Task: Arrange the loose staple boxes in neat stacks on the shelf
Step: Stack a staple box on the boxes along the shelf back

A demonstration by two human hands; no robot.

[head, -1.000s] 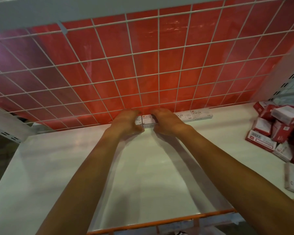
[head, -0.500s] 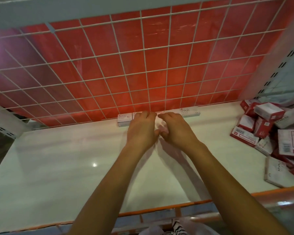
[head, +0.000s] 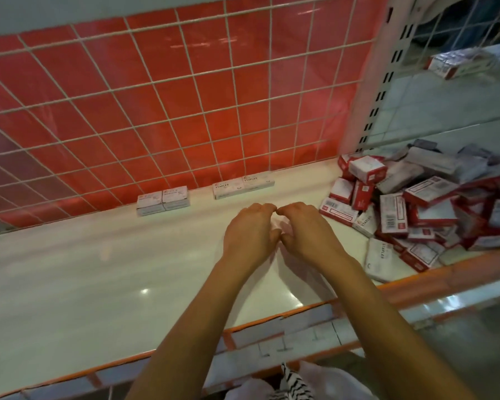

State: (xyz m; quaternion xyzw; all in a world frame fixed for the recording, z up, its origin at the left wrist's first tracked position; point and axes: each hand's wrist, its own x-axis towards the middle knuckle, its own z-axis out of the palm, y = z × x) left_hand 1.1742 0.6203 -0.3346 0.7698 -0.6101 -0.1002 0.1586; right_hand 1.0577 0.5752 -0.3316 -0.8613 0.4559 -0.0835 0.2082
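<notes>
White shelf point(head: 98, 269) shows under both hands. The left hand point(head: 250, 229) and the right hand point(head: 306, 229) hang just above it, side by side, with the knuckles almost touching. The fingers are curled in loosely, and I see nothing in them.

At the back, against the wire grid point(head: 185, 111), a few white staple boxes stand in a tidy row: a left group point(head: 162, 200) and a right group point(head: 243, 183), with a gap between them. Many more boxes lie in a messy pile point(head: 416, 209) at the right end of the shelf.

I think the job has only just begun. Most boxes are not stacked yet.
</notes>
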